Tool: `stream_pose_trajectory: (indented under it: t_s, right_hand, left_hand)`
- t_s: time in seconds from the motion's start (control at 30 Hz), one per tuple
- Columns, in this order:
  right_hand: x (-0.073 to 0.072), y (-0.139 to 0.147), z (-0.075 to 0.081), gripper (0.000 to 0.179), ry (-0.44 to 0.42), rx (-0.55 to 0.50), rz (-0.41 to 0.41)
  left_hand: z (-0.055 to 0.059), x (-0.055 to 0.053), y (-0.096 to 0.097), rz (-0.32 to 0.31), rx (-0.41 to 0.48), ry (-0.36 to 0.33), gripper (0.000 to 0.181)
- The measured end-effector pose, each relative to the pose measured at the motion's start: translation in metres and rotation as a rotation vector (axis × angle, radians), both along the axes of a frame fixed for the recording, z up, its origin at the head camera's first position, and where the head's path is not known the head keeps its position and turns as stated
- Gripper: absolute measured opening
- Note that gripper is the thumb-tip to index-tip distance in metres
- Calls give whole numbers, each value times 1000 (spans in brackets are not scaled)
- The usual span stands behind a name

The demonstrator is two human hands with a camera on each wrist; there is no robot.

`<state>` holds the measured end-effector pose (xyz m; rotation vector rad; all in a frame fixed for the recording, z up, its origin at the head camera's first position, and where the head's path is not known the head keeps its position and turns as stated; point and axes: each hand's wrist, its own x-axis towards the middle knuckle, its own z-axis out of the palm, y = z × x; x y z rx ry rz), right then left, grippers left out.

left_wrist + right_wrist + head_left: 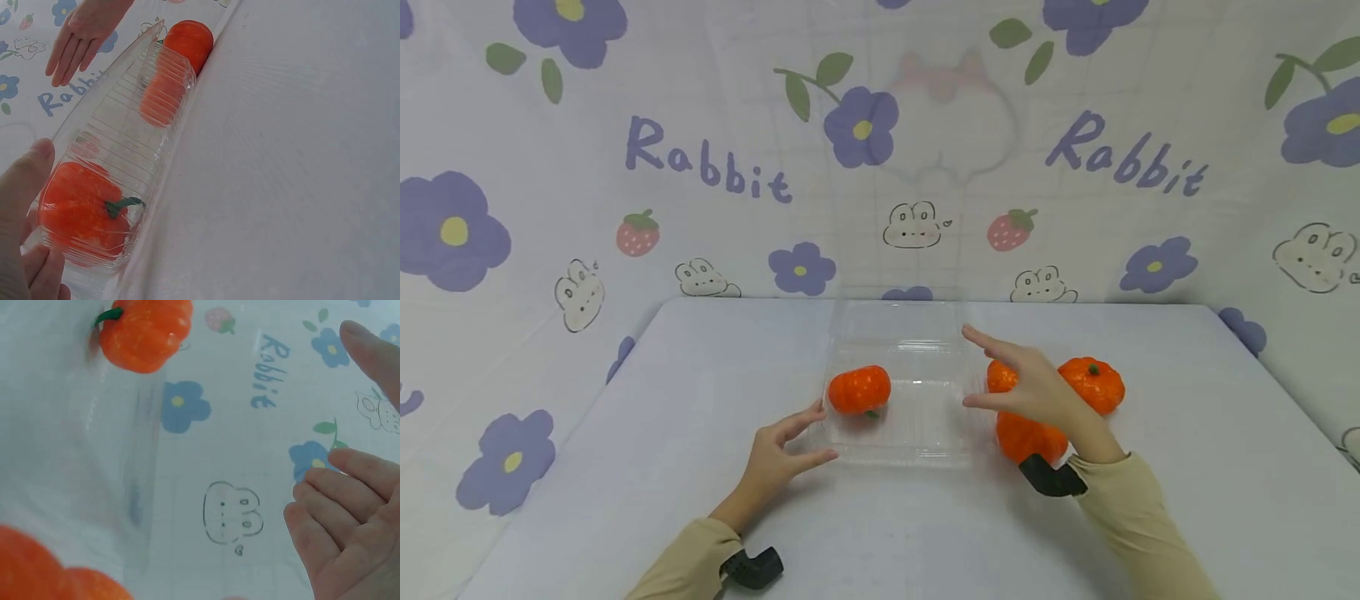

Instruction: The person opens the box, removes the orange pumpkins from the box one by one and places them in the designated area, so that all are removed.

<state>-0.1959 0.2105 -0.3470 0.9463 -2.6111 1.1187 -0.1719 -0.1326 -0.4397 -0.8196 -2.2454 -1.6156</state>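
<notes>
A clear plastic box (917, 454) stands on the table with a small orange pumpkin (860, 390) lying on its side in the left part. At the box's left side is my left hand (775, 450), thumb and fingers spread and touching near the front left corner. My right hand (1037, 387) hovers by the box's right side, fingers stretched out and holding nothing. Beneath and behind it are more pumpkins: a front one (1030, 437), a partly hidden one (1002, 377) and one with a green stem (1092, 385). The right wrist view shows that hand's fingers straight.
A white cloth covers the table (880, 533). Behind the table's far edge hangs a curtain (715, 233) printed with flowers, rabbits and strawberries. A faint, see-through lid panel (898, 321) seems to rise at the back of the box.
</notes>
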Motion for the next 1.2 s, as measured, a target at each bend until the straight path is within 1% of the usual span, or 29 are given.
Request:
stream_pose_trajectory:
  t_s: [0.07,0.17,0.2,0.33,0.43,0.5,0.63,0.77,0.87,0.9,1.0,1.07,1.2]
  right_hand:
    - [-4,-6,2,81,-19,-7,10]
    - [-8,-17,4,81,-23,-21,54]
    - [-10,-21,4,80,-20,-26,69]
    - [-16,-37,3,79,4,-63,120]
    - [-20,-48,0,78,12,-72,152]
    - [-23,-55,-3,78,17,-67,153]
    - [-28,-65,-7,75,29,-80,126]
    - [-29,-74,-9,73,15,-75,109]
    - [-29,-81,-10,72,2,-33,93]
    - [-28,-83,-11,72,-3,-14,85]
    - [-28,-91,-13,70,-9,22,70]
    - [-27,-97,-17,70,-2,32,68]
    - [-26,-109,-27,70,26,38,102]
  left_hand:
    - [-8,-4,-2,0,2,5,45]
    - [-17,-10,-4,-10,15,14,44]
    - [-19,-11,-4,-16,20,18,43]
    - [-22,-13,-4,-42,37,37,40]
    - [-22,-13,-4,-36,33,41,40]
    - [-22,-13,-4,-30,25,38,40]
    - [-18,-12,-3,-24,5,17,43]
    - [-3,-4,1,-40,1,43,45]
    - [8,1,4,-54,-10,76,46]
    - [10,2,5,-54,-18,81,45]
    - [13,4,6,-48,-30,64,44]
    - [12,4,5,-40,-29,46,43]
    - [9,5,1,-25,-21,3,42]
